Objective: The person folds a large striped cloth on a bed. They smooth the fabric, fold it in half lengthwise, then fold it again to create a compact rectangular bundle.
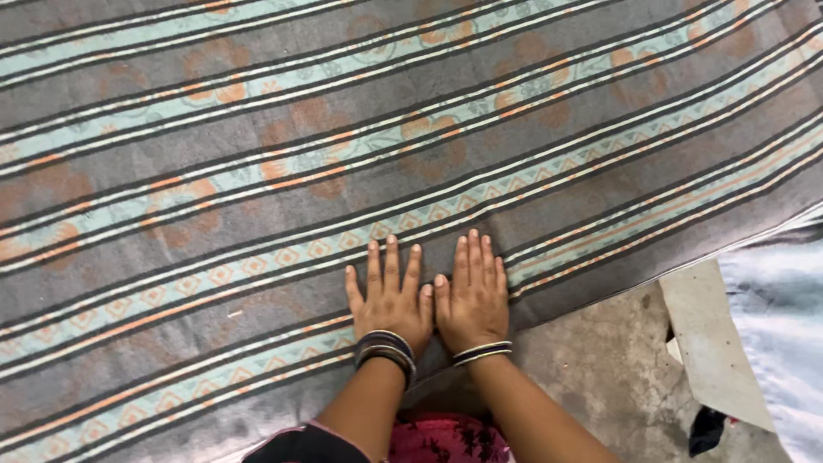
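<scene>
A large grey blanket (360, 163) with teal, white and orange stripes and faded flower shapes lies spread flat and fills most of the view. My left hand (390, 296) rests palm down on it near its front edge, fingers straight and slightly apart, with dark bangles on the wrist. My right hand (471, 296) lies flat right beside it, thumbs touching, with a few bangles on its wrist. Neither hand holds anything.
The blanket's front edge (600, 296) runs diagonally to the right, with bare concrete floor (591, 377) below it. A pale slab (711, 343) and a light cloth (780, 334) lie at the right. Pink patterned clothing (446, 439) shows at the bottom.
</scene>
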